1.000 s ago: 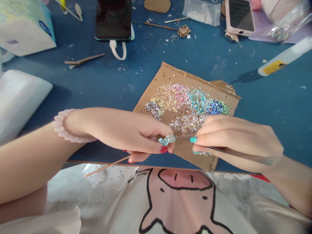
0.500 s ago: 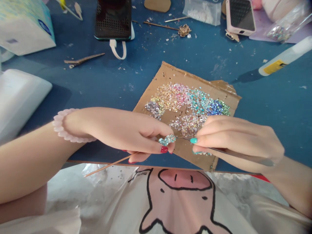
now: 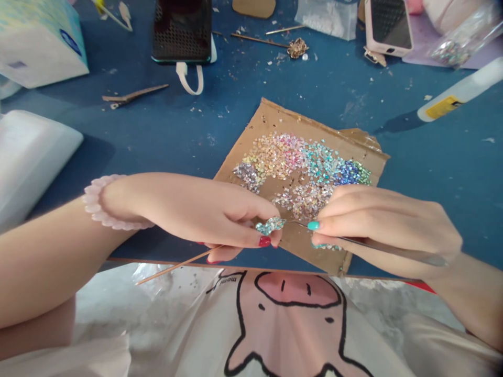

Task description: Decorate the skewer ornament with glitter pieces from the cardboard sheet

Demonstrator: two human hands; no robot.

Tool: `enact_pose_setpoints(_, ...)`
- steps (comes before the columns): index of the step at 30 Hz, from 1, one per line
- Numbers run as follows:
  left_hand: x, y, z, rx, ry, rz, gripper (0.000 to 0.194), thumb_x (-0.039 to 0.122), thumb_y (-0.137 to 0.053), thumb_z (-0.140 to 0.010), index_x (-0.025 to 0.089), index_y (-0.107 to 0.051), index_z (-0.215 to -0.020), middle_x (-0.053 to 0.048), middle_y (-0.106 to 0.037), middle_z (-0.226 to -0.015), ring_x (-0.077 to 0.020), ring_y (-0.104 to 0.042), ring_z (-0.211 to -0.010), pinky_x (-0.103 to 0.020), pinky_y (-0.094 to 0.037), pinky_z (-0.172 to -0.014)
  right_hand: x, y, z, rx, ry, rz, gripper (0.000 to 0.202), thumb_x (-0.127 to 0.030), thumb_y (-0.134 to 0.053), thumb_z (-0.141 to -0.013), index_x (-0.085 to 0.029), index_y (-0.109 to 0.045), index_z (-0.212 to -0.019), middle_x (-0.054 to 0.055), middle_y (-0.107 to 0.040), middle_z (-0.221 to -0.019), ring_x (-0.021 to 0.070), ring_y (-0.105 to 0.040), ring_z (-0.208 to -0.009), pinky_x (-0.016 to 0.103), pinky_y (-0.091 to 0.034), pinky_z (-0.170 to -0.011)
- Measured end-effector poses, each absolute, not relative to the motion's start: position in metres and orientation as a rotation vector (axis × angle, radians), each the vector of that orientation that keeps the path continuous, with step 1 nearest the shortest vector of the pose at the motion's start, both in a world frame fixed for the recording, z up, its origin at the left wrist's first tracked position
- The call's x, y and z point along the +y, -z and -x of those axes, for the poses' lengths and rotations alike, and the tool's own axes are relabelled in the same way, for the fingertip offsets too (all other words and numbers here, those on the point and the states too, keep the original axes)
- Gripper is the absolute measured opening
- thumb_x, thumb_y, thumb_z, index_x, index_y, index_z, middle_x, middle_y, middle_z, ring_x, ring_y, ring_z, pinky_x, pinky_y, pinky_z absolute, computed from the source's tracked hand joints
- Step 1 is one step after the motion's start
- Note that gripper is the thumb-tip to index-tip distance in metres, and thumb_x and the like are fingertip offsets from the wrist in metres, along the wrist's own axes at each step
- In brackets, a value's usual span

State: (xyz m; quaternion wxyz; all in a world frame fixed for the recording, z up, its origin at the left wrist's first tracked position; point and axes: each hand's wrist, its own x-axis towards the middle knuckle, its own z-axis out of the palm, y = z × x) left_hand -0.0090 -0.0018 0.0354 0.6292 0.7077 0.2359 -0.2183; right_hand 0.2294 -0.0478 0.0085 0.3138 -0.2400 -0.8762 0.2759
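Pinched in my left hand (image 3: 204, 209) is a small ornament (image 3: 270, 225) covered with pale turquoise rhinestones. From beneath the same hand a thin copper-coloured stick (image 3: 173, 269) slants down to the left; whether it joins the ornament is hidden by the fingers. My right hand (image 3: 385, 225) is closed on slim metal tweezers (image 3: 396, 250), whose fine tip reaches the ornament's right end. Any stone at the tip is too small to make out. Below both hands lies a cardboard sheet (image 3: 243, 140) bearing loose rhinestones (image 3: 291, 152) grouped by colour.
Along the back are a black phone (image 3: 183, 31) with a white cable, a flower-topped hairpin (image 3: 297, 48), a bag of white bits (image 3: 326, 21) and a pink-cased phone (image 3: 389, 26). A metal clip (image 3: 135, 94) lies left, a glue pen (image 3: 451, 99) right. A tissue box (image 3: 43, 57) stands at upper left.
My right hand and the tweezers have shifted very slightly to the right. The left hand and the ornament stay practically still.
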Motion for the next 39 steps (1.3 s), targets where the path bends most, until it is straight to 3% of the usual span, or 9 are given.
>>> enact_pose_setpoints(14,-0.0020,-0.0375,0.0091,0.567,0.509,-1.609,0.024,0.028,-0.043,-0.099,0.022,-0.042,-0.075,0.009,-0.053,-0.051,-0.0076,-0.047,-0.048,-0.014,-0.034,-0.047,-0.0506,-0.0083,-0.2293,-2.319,-0.654,0.667,0.010,-0.010,-0.070,-0.082,-0.016,-0.066,-0.088,0.000,-0.066,-0.078,0.0097,-0.061,-0.072,0.026,-0.057,-0.073)
enact_pose_setpoints(39,-0.0008,-0.0369,0.0096,0.556,0.510,-1.609,0.027,0.034,-0.041,-0.100,0.022,-0.042,-0.076,0.007,-0.054,-0.051,-0.0084,-0.047,-0.048,-0.016,-0.035,-0.047,-0.0482,-0.0116,-0.2289,-2.335,-0.728,0.624,0.005,-0.012,-0.066,-0.085,-0.016,-0.066,-0.088,0.001,-0.065,-0.077,0.0104,-0.061,-0.071,0.026,-0.056,-0.069)
